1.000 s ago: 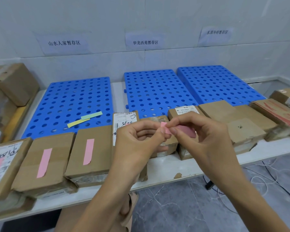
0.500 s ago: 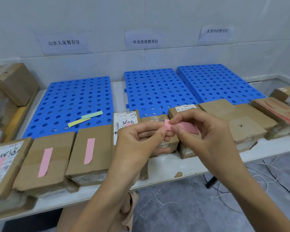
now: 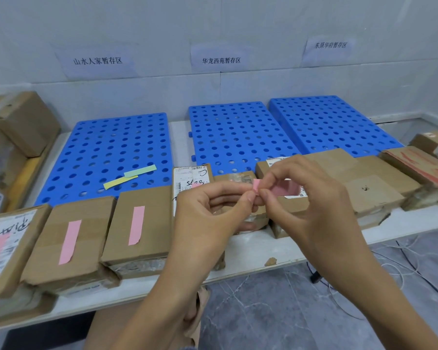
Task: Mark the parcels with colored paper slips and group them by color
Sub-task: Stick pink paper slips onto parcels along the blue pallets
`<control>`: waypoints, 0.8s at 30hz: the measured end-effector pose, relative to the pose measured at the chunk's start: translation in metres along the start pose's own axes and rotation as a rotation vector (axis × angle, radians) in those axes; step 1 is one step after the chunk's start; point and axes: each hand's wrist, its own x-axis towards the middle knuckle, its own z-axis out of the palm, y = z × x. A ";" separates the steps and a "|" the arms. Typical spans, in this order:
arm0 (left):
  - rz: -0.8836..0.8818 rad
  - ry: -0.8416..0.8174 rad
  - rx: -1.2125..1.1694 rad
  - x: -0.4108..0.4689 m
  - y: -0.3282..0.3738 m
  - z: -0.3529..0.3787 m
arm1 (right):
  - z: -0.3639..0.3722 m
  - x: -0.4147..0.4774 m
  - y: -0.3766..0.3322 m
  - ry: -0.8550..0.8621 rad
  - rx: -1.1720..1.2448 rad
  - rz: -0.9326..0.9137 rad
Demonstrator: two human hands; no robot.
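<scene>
**Hands.** The left hand (image 3: 205,213) and right hand (image 3: 309,198) are raised together over the near edge of the table (image 3: 250,246), fingertips meeting. Both pinch one pink slip (image 3: 286,189) between thumb and forefinger. The left hand holds its left end and the right hand grips just beside that. The rest of the slip runs rightward behind the right fingers. It is held in the air and touches no parcel.

**Marked parcels, left of the hands, in a row along the near edge.**
- The first marked parcel (image 3: 137,223), just beside the left hand, is brown with a pink strip stuck lengthwise on top.
- The second marked parcel (image 3: 68,241), next further left, is the same.
- The labelled parcel (image 3: 8,248), furthest left, has a handwritten white label with a pink strip across it.

**Parcels beyond and under the hands.**
- The narrow parcel (image 3: 191,176) has a white shipping label and is partly hidden by the left hand.
- The taped parcel (image 3: 234,178) lies between the two hands' fingertips and the boards.

**Parcels right of the hands.**
- The plain brown parcels (image 3: 364,188) lie overlapping.
- The red-printed parcel (image 3: 420,165) lies beyond them.

**Boards.** Three blue perforated boards (image 3: 235,132) lie side by side beyond the hands. On the leftmost lie a yellow slip (image 3: 119,181) and a green slip (image 3: 141,171), end to end and touching.

**Wall.** Three paper signs (image 3: 220,60) hang on it, one above each board.
</scene>
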 end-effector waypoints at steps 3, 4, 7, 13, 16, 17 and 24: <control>0.005 0.006 -0.007 -0.001 -0.001 0.001 | -0.001 0.000 -0.003 0.004 0.058 0.039; 0.002 0.006 -0.009 -0.001 -0.001 0.001 | -0.001 0.000 -0.004 -0.005 0.089 0.062; -0.012 0.004 -0.023 0.000 -0.003 -0.001 | -0.001 0.000 -0.003 -0.042 0.210 0.155; -0.001 0.023 -0.019 0.000 -0.004 -0.003 | 0.001 -0.002 -0.002 -0.068 0.258 0.176; 0.019 0.031 -0.016 0.000 -0.004 -0.004 | 0.005 -0.004 -0.004 -0.038 0.145 0.119; 0.027 0.029 -0.007 -0.001 -0.004 -0.004 | 0.005 -0.004 -0.003 -0.015 0.101 0.086; 0.037 0.017 -0.004 -0.003 -0.003 -0.004 | 0.008 -0.002 -0.001 0.034 0.035 0.031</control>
